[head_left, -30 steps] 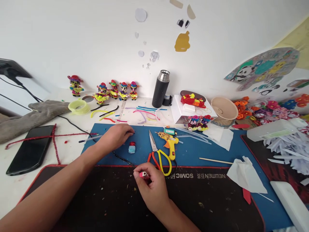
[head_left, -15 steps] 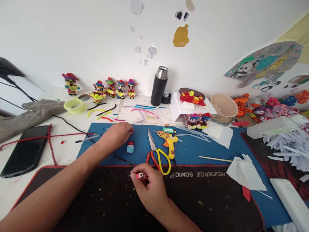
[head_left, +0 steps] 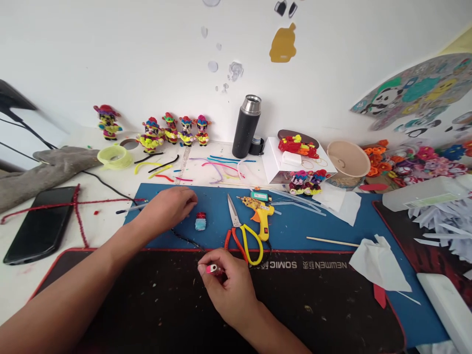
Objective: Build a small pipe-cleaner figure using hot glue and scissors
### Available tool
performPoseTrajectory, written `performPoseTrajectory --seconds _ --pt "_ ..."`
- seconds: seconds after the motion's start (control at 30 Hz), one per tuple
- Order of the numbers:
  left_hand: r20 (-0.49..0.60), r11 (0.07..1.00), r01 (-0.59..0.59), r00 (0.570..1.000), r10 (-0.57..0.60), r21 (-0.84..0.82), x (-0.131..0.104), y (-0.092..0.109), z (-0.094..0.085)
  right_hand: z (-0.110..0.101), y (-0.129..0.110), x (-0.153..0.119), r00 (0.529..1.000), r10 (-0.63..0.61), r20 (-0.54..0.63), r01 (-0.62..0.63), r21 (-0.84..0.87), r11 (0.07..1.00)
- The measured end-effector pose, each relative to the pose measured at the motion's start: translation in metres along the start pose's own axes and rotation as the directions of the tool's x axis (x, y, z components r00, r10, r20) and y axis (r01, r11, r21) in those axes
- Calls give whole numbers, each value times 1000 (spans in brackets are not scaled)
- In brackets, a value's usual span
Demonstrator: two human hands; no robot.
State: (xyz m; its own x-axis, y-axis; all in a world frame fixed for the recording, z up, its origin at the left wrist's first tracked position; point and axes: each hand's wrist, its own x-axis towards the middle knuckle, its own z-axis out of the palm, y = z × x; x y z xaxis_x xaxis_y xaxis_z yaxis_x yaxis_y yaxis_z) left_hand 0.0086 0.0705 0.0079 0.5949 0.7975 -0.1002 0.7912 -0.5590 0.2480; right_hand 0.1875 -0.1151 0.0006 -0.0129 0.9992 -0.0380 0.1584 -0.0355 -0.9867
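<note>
My left hand [head_left: 175, 204] rests over the blue mat with its fingers curled; what its fingertips hold, if anything, is hidden. Just to its right lies a small light-blue and red piece [head_left: 200, 221]. Nearer the front, over the dark mat, my right hand [head_left: 226, 278] is closed around a small pink-and-white object [head_left: 213, 269], whose end pokes out between thumb and fingers. Beyond that hand are scissors [head_left: 244, 236] with red and yellow handles, their blades slightly apart. A yellow glue gun [head_left: 264, 220] lies right beside them.
Pipe-cleaner figures [head_left: 152, 135] stand along the wall, with coloured stems [head_left: 162, 169] in front. A black flask [head_left: 246, 128] and a white box [head_left: 275, 160] are at the back. A phone [head_left: 40, 223] lies left; a tissue [head_left: 379, 263] and paper strips [head_left: 448, 221] are right.
The view has shifted slightly. My left hand has drawn back a little toward the left of the small blue piece. My right hand keeps its grip and place.
</note>
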Motion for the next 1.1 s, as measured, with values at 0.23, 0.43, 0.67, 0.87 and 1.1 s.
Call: performPoseTrajectory --seconds 0.23,0.43,0.67,0.87,1.1 --pt "-5 999 -35 999 35 -10 -1 2 1 1 1 0 1000 -10 17 10 -5 1000" --pt "-34 999 -34 999 33 -42 -7 -5 1 1 1 -1 1000 -1 21 2 -22 1000" --pt "-51 996 -24 999 20 -81 -11 -5 1 2 3 -1 999 -7 33 8 -35 999" --pt "-90 993 -22 996 11 -117 -15 -4 -4 2 5 -2 999 -12 35 13 -47 999" --pt "-104 994 -9 995 -2 -109 -19 -5 -3 2 4 -2 999 -4 33 5 -44 999"
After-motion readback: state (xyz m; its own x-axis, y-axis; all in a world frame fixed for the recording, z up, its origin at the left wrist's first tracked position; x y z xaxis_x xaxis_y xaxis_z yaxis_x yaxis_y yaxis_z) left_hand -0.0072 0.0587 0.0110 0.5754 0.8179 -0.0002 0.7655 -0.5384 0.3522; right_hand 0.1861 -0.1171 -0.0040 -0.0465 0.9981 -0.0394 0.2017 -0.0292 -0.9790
